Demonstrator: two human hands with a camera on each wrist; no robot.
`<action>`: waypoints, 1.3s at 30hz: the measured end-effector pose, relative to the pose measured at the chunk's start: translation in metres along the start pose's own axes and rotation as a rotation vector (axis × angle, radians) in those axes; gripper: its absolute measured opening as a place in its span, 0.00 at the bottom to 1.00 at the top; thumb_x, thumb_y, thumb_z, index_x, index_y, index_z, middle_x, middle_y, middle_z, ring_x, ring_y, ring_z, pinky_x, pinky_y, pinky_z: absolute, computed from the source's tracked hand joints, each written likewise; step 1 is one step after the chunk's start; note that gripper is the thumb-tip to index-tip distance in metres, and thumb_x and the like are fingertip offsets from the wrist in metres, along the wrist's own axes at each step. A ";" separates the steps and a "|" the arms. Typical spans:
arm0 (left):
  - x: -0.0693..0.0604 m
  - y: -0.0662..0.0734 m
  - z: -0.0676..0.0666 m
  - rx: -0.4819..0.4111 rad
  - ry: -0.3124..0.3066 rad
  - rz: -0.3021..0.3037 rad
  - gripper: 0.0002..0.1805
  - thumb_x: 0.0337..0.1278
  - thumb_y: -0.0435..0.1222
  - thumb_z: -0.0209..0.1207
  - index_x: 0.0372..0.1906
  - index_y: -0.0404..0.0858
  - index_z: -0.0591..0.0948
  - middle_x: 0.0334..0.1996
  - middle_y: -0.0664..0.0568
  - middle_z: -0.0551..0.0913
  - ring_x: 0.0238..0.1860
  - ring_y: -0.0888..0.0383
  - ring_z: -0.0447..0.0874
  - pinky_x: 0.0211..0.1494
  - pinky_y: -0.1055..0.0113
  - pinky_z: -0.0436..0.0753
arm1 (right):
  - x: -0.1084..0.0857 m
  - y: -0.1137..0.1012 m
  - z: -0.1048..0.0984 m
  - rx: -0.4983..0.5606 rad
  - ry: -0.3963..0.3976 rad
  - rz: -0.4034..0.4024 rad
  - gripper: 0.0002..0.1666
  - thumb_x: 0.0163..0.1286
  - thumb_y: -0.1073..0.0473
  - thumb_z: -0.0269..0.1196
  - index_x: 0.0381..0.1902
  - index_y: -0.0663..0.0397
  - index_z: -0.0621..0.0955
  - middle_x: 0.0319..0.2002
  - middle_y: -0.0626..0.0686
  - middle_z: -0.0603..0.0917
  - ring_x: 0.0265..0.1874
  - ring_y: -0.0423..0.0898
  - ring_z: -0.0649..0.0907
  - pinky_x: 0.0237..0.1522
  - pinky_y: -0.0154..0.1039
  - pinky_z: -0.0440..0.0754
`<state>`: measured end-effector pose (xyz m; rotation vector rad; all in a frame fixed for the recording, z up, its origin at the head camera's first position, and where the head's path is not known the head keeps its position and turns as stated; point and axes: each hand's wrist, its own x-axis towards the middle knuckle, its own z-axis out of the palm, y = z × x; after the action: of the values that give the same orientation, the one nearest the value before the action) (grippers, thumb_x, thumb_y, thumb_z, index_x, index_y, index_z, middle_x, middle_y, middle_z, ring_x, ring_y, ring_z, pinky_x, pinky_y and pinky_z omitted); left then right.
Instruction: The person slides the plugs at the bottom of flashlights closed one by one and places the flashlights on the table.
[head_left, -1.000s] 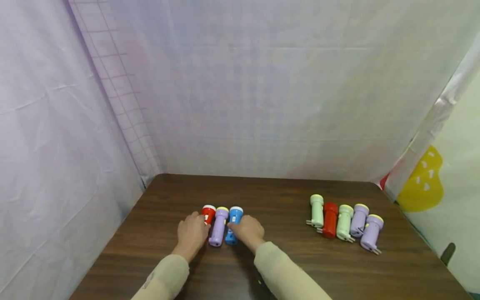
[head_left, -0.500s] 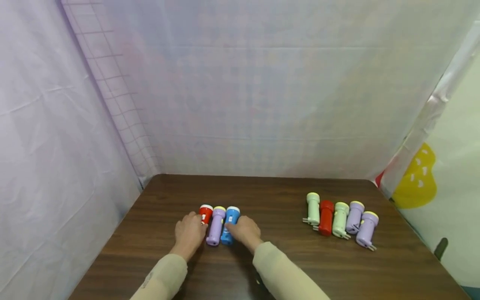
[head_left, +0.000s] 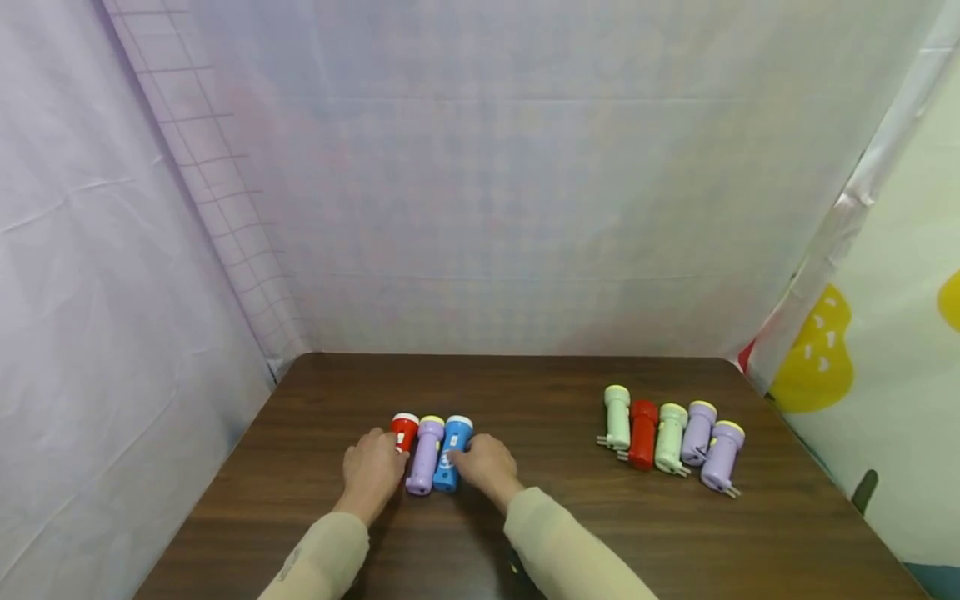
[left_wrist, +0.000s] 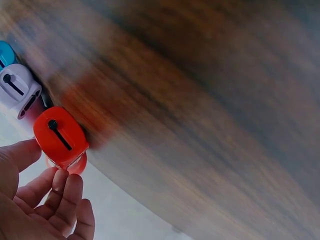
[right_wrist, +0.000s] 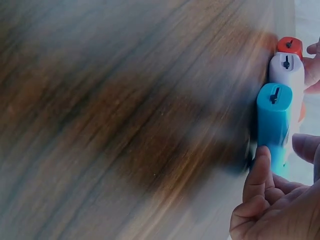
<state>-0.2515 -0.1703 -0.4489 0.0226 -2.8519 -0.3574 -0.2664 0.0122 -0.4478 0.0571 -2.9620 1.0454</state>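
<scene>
Three small flashlights lie side by side on the brown table (head_left: 540, 533): a red flashlight (head_left: 405, 425), a purple flashlight (head_left: 426, 458) and a blue flashlight (head_left: 454, 433). My left hand (head_left: 375, 471) holds the red one, its thumb on one side and fingertips on the other in the left wrist view, where the black slot on the red flashlight's end (left_wrist: 60, 132) shows. The right hand (head_left: 486, 467) pinches the blue one from the right; in the right wrist view the thumb and fingers are at the blue flashlight's sides (right_wrist: 274, 115). Neither hand touches the purple one visibly.
On the right side of the table a row holds a pale green flashlight (head_left: 617, 417), a red flashlight (head_left: 642, 433), another pale green flashlight (head_left: 671, 437) and two purple flashlights (head_left: 722, 454), some with plug prongs out. A white curtain (head_left: 480, 208) hangs behind.
The blue flashlight's lower end has swung slightly left, toward the purple one, with my right hand on it. The left hand keeps its hold. The head view has shifted a little.
</scene>
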 end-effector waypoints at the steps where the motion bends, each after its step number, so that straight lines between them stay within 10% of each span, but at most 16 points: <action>1: 0.000 0.000 0.000 -0.003 -0.003 0.000 0.12 0.54 0.39 0.69 0.35 0.32 0.85 0.27 0.45 0.77 0.31 0.43 0.81 0.37 0.47 0.78 | 0.000 0.001 -0.001 0.005 -0.004 0.001 0.19 0.59 0.44 0.68 0.19 0.50 0.80 0.23 0.51 0.80 0.24 0.49 0.79 0.27 0.49 0.75; 19: 0.004 0.010 0.001 -0.081 -0.047 -0.005 0.17 0.55 0.40 0.69 0.42 0.30 0.84 0.32 0.43 0.76 0.31 0.47 0.78 0.38 0.48 0.83 | 0.014 0.062 -0.078 -0.003 0.042 0.057 0.23 0.67 0.43 0.63 0.47 0.57 0.86 0.45 0.55 0.87 0.45 0.55 0.84 0.45 0.53 0.80; 39: -0.015 0.019 0.009 -0.049 -0.029 0.247 0.16 0.59 0.43 0.67 0.49 0.41 0.86 0.48 0.40 0.81 0.46 0.43 0.80 0.41 0.46 0.82 | 0.036 0.140 -0.178 -0.122 0.125 0.085 0.29 0.72 0.45 0.56 0.54 0.64 0.82 0.53 0.65 0.83 0.52 0.63 0.81 0.50 0.56 0.78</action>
<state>-0.2395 -0.1494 -0.4562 -0.3438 -2.8284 -0.3765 -0.3090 0.2317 -0.3967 -0.1300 -2.9289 0.8398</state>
